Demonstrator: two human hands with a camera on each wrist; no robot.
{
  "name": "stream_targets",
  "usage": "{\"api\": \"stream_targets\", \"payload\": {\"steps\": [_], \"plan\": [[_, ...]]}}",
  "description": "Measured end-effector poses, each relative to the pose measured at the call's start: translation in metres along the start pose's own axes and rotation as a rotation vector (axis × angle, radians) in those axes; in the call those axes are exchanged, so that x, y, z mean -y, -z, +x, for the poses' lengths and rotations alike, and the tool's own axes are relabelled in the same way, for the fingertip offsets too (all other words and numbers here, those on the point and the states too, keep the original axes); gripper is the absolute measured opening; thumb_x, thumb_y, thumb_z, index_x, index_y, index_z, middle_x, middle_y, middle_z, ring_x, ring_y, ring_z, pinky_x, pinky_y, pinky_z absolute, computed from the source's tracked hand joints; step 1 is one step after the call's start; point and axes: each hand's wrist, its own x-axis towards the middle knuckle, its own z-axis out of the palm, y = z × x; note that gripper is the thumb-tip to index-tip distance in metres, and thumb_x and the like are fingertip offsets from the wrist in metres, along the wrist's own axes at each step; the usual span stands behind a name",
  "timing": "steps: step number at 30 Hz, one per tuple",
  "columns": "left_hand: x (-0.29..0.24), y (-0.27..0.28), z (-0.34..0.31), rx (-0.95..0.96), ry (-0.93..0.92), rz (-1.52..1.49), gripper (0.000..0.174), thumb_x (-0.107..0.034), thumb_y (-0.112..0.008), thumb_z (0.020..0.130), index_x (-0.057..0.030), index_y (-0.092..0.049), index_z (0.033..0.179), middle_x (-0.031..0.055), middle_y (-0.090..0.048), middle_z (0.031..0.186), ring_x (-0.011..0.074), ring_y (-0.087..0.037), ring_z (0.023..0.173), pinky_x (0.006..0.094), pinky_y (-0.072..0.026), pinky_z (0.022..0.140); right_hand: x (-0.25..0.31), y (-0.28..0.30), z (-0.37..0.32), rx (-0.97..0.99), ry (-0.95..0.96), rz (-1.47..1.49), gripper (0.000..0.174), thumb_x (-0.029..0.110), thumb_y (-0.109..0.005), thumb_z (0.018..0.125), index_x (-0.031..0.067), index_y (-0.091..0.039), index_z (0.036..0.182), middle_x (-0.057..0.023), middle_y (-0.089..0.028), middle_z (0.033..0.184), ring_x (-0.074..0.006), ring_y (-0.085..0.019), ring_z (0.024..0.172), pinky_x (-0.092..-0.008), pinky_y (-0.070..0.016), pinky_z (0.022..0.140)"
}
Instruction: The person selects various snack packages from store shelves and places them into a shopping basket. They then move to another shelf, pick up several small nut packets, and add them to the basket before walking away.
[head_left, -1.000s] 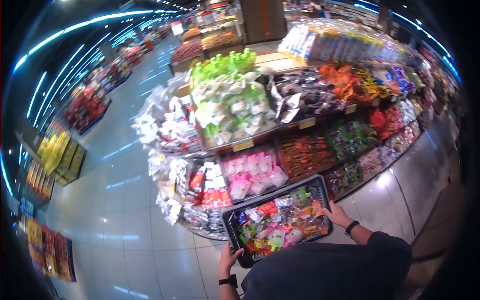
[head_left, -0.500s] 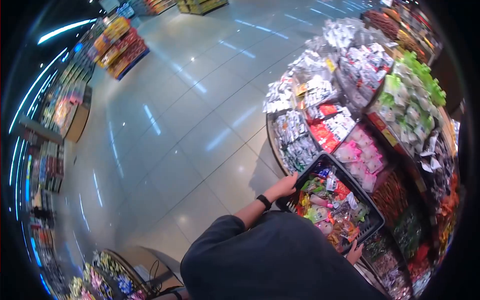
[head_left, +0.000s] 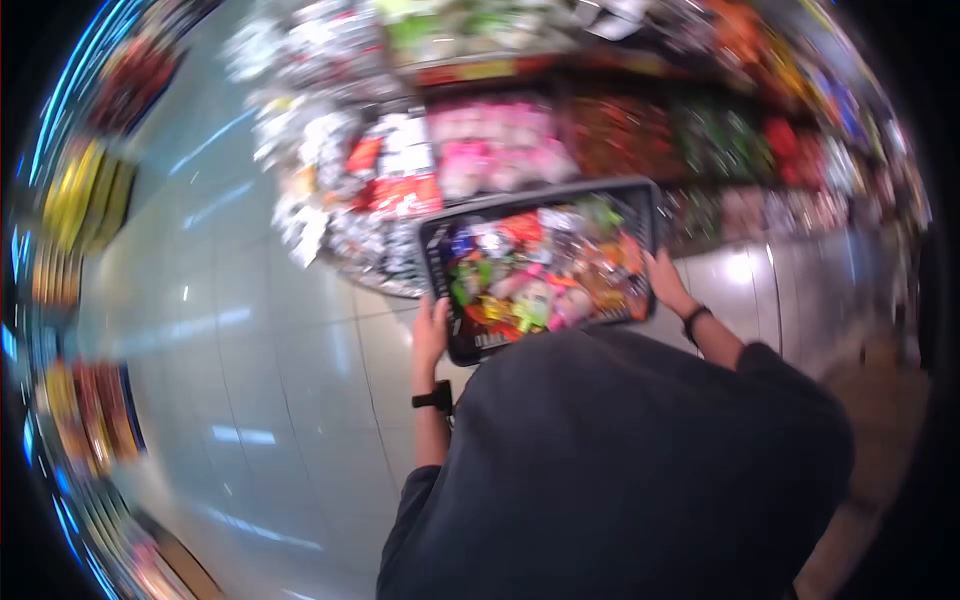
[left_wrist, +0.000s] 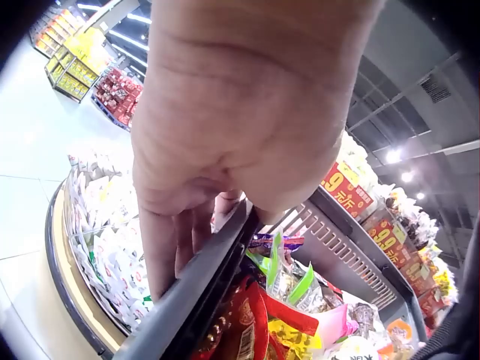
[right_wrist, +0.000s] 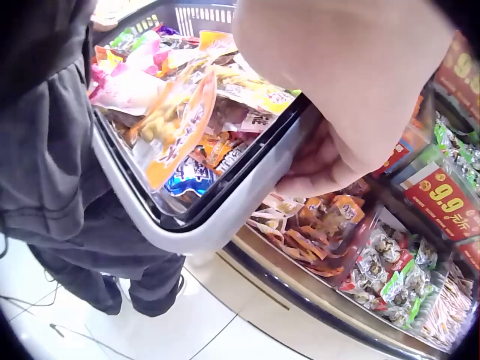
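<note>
A dark grey shopping basket (head_left: 540, 196) filled with small packaged snacks (head_left: 535, 290) is held level in front of the body. My left hand (head_left: 430, 330) grips its left end; in the left wrist view its fingers hang down outside the rim (left_wrist: 187, 292) and the thumb side lies over it. My right hand (head_left: 668, 282) holds the opposite end, with fingers curled around the edge in the right wrist view. On top of the load lies a clear packet with orange edges (right_wrist: 169, 127). Beside it is a white and pink packet (right_wrist: 129, 86).
Past the basket stands a curved display of loose packaged snacks, with pink packets (head_left: 500, 145) and white and red packets (head_left: 400, 165) closest. Red price signs (right_wrist: 442, 199) line its bins. Tiled floor (head_left: 290, 360) stretches left toward more stacked shelves (head_left: 90, 195).
The head view swung left over the aisle half a second ago, then back toward the snack display. Both hands keep hold of the basket throughout.
</note>
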Motion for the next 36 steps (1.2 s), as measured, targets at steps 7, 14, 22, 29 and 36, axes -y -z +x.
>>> {"api": "stream_targets", "payload": {"steps": [7, 14, 22, 29, 36], "plan": [[-0.014, -0.003, 0.008, -0.031, -0.108, 0.201, 0.041, -0.033, -0.044, 0.103, 0.0007, -0.051, 0.126, 0.0284, -0.067, 0.095, 0.0467, -0.064, 0.089, 0.0508, -0.0469, 0.075, 0.034, -0.006, -0.014, -0.189, -0.091, -0.144, 0.04, 0.035, -0.046, 0.101, -0.0044, -0.038, 0.108, -0.0347, -0.063, 0.084, -0.0524, -0.061, 0.083, -0.0585, -0.0477, 0.068], [-0.02, -0.013, 0.004, -0.156, -0.083, 0.405, 0.04, -0.035, -0.043, 0.103, 0.0, -0.052, 0.122, 0.0272, -0.066, 0.091, 0.047, -0.063, 0.085, 0.0517, -0.0462, 0.073, 0.028, -0.012, -0.015, -0.212, -0.114, -0.116, 0.057, 0.038, -0.046, 0.101, -0.0097, -0.038, 0.132, -0.0328, -0.064, 0.09, -0.0498, -0.062, 0.087, -0.0542, -0.0486, 0.073], [-0.034, -0.009, 0.001, -0.163, -0.01, 0.415, 0.044, -0.037, -0.042, 0.104, 0.0034, -0.054, 0.118, 0.0293, -0.065, 0.095, 0.0465, -0.062, 0.089, 0.0502, -0.0463, 0.075, 0.022, -0.012, -0.052, -0.21, 0.036, 0.2, 0.048, 0.033, -0.05, 0.101, -0.003, -0.043, 0.131, -0.0303, -0.059, 0.115, -0.046, -0.056, 0.108, -0.0491, -0.0451, 0.089], [-0.027, -0.012, 0.005, -0.168, -0.012, 0.399, 0.042, -0.038, -0.044, 0.103, -0.0016, -0.054, 0.122, 0.0267, -0.066, 0.087, 0.046, -0.063, 0.081, 0.0525, -0.0462, 0.07, -0.024, -0.057, -0.105, -0.051, -0.57, 0.475, 0.075, 0.044, -0.052, 0.099, -0.001, -0.021, 0.15, -0.0307, -0.042, 0.141, -0.045, -0.056, 0.116, -0.0483, -0.0492, 0.094], [-0.009, -0.01, 0.005, -0.137, -0.007, 0.389, 0.048, -0.039, -0.045, 0.102, 0.004, -0.054, 0.121, 0.031, -0.065, 0.09, 0.0488, -0.062, 0.085, 0.0542, -0.0462, 0.073, -0.027, -0.073, -0.095, -0.149, -0.614, 0.836, 0.089, 0.049, -0.055, 0.097, 0.006, -0.004, 0.156, -0.0211, -0.03, 0.152, -0.035, -0.05, 0.126, -0.0502, -0.0578, 0.081]]}}
